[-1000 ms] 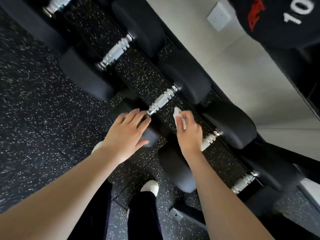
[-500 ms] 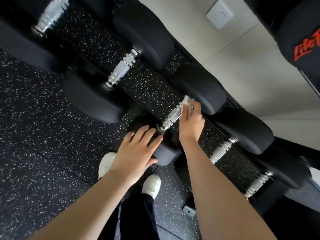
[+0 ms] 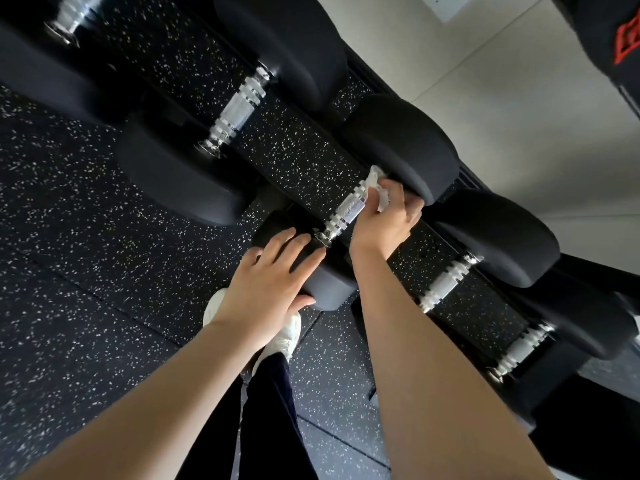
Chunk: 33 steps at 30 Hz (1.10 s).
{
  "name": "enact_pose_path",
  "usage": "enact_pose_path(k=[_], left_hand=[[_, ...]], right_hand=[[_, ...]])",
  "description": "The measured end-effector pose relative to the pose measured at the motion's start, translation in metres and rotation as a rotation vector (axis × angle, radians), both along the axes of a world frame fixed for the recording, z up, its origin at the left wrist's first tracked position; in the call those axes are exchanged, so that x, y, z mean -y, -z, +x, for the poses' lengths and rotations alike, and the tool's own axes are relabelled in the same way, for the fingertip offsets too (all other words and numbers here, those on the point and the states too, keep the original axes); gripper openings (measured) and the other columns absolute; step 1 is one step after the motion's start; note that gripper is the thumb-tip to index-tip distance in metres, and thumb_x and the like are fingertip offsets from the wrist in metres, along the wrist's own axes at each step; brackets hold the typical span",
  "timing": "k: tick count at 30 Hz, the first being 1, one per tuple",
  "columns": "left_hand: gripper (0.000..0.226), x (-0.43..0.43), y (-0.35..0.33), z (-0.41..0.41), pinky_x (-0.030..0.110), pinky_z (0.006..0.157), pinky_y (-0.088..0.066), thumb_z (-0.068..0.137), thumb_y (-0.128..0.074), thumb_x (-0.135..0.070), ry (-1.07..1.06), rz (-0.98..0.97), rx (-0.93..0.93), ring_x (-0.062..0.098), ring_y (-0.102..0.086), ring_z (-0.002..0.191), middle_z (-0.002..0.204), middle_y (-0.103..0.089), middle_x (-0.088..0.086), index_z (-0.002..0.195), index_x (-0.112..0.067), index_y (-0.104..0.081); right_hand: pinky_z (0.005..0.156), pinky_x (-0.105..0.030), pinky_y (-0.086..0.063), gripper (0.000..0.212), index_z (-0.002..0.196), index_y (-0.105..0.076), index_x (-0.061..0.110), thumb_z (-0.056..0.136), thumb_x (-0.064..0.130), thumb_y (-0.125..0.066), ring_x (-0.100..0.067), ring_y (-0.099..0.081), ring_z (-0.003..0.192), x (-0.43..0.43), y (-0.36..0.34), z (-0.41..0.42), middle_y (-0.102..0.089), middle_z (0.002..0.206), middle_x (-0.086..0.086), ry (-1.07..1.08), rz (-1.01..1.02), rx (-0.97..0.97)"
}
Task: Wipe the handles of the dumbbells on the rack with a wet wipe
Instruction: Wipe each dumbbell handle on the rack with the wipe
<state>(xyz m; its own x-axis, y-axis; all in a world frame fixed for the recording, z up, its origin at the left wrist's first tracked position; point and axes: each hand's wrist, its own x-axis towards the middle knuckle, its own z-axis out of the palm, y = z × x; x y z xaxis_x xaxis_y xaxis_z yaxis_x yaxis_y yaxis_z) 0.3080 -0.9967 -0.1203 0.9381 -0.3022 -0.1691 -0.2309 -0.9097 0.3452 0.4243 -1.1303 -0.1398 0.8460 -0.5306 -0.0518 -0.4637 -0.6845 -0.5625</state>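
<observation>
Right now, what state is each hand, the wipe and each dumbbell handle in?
Right hand: closed on the wet wipe, at the far end of the middle handle.
Left hand: open, flat on the near dumbbell head.
Wet wipe: crumpled, pressed on the handle.
Middle handle: near part bare, far end covered.
Handle to the left: untouched.
Handle to the right: untouched.

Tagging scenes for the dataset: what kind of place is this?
Most likely a gym weight area. A row of black rubber-headed dumbbells with knurled chrome handles sits on a low rack, above black rubber flooring with white flecks. The right hand presses a white wet wipe on one handle.
</observation>
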Motion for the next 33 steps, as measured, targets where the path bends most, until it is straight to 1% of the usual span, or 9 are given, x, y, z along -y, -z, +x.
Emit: enact_pose_path(k=[5, 8, 12, 14, 16, 19, 23, 27, 33], left_hand=[[0.075, 0.0, 0.002, 0.0, 0.046, 0.081, -0.048, 0.069, -0.076, -0.047, -0.004, -0.002, 0.018, 0.03, -0.046, 0.126, 0.133, -0.052, 0.01, 0.133, -0.018, -0.049], [0.075, 0.0, 0.002, 0.0, 0.044, 0.08, -0.048, 0.068, -0.077, -0.048, -0.008, 0.0, 0.022, 0.029, -0.046, 0.126, 0.133, -0.052, 0.009, 0.132, -0.019, -0.051], [0.073, -0.001, 0.003, 0.0, 0.042, 0.081, -0.047, 0.068, -0.076, -0.048, -0.006, 0.001, 0.022, 0.028, -0.046, 0.127, 0.133, -0.052, 0.008, 0.131, -0.019, -0.052], [0.073, -0.001, 0.003, 0.0, 0.042, 0.08, -0.047, 0.068, -0.075, -0.049, -0.006, 0.002, 0.022, 0.028, -0.045, 0.127, 0.133, -0.052, 0.008, 0.131, -0.02, -0.052], [0.073, -0.001, 0.003, 0.0, 0.043, 0.08, -0.047, 0.068, -0.075, -0.049, -0.004, 0.0, 0.022, 0.028, -0.045, 0.127, 0.133, -0.052, 0.008, 0.131, -0.02, -0.052], [0.072, -0.002, 0.003, 0.0, 0.043, 0.08, -0.047, 0.069, -0.072, -0.05, 0.001, 0.0, 0.024, 0.029, -0.046, 0.126, 0.133, -0.053, 0.008, 0.131, -0.02, -0.053], [0.072, -0.002, 0.003, 0.002, 0.044, 0.08, -0.046, 0.07, -0.071, -0.051, 0.004, 0.008, 0.022, 0.028, -0.044, 0.126, 0.133, -0.052, 0.008, 0.132, -0.02, -0.052], [0.072, -0.001, 0.003, 0.0, 0.043, 0.081, -0.045, 0.07, -0.072, -0.051, 0.005, 0.018, 0.021, 0.029, -0.044, 0.127, 0.134, -0.051, 0.007, 0.132, -0.02, -0.051], [0.072, -0.002, 0.005, 0.0, 0.044, 0.082, -0.044, 0.072, -0.07, -0.051, 0.013, 0.025, 0.018, 0.028, -0.042, 0.128, 0.136, -0.049, 0.008, 0.133, -0.02, -0.049]], right_hand=[[0.083, -0.029, -0.024, 0.016, 0.093, -0.073, 0.015, 0.078, 0.009, -0.071, -0.025, -0.045, 0.106, -0.005, 0.002, 0.0, -0.051, 0.109, -0.01, 0.12, 0.007, 0.068], [0.083, -0.029, -0.032, 0.016, 0.092, -0.073, 0.01, 0.078, 0.004, -0.07, -0.024, -0.049, 0.102, -0.007, 0.003, 0.0, -0.058, 0.107, -0.011, 0.098, 0.028, 0.142], [0.07, -0.004, -0.039, 0.016, 0.1, -0.07, 0.002, 0.085, 0.002, -0.063, -0.009, -0.05, 0.09, -0.003, 0.003, 0.007, -0.06, 0.111, -0.008, 0.08, 0.186, 0.153], [0.067, 0.002, -0.039, 0.015, 0.099, -0.07, 0.002, 0.085, 0.002, -0.062, -0.009, -0.052, 0.088, -0.001, 0.004, 0.011, -0.06, 0.111, -0.009, 0.103, 0.222, 0.153], [0.067, 0.001, -0.04, 0.014, 0.097, -0.07, 0.003, 0.085, 0.001, -0.063, -0.012, -0.055, 0.089, 0.001, 0.004, 0.013, -0.061, 0.11, -0.011, 0.097, 0.213, 0.148], [0.071, -0.01, -0.046, 0.012, 0.094, -0.069, 0.006, 0.084, 0.003, -0.064, -0.017, -0.061, 0.091, 0.007, 0.004, 0.014, -0.065, 0.105, -0.012, 0.025, 0.202, 0.091], [0.064, 0.001, -0.04, 0.008, 0.088, -0.068, 0.004, 0.081, 0.0, -0.066, -0.012, -0.057, 0.081, 0.016, 0.001, -0.001, -0.067, 0.099, -0.012, -0.182, 0.19, -0.038], [0.061, 0.0, -0.041, 0.008, 0.082, -0.068, 0.006, 0.077, 0.001, -0.071, 0.0, -0.053, 0.069, 0.019, 0.008, -0.029, -0.068, 0.09, -0.008, -0.411, 0.179, -0.127], [0.062, -0.005, -0.045, 0.007, 0.081, -0.072, 0.007, 0.075, 0.005, -0.075, 0.001, -0.055, 0.061, 0.023, 0.008, -0.04, -0.067, 0.075, 0.0, -0.42, 0.354, -0.287]])
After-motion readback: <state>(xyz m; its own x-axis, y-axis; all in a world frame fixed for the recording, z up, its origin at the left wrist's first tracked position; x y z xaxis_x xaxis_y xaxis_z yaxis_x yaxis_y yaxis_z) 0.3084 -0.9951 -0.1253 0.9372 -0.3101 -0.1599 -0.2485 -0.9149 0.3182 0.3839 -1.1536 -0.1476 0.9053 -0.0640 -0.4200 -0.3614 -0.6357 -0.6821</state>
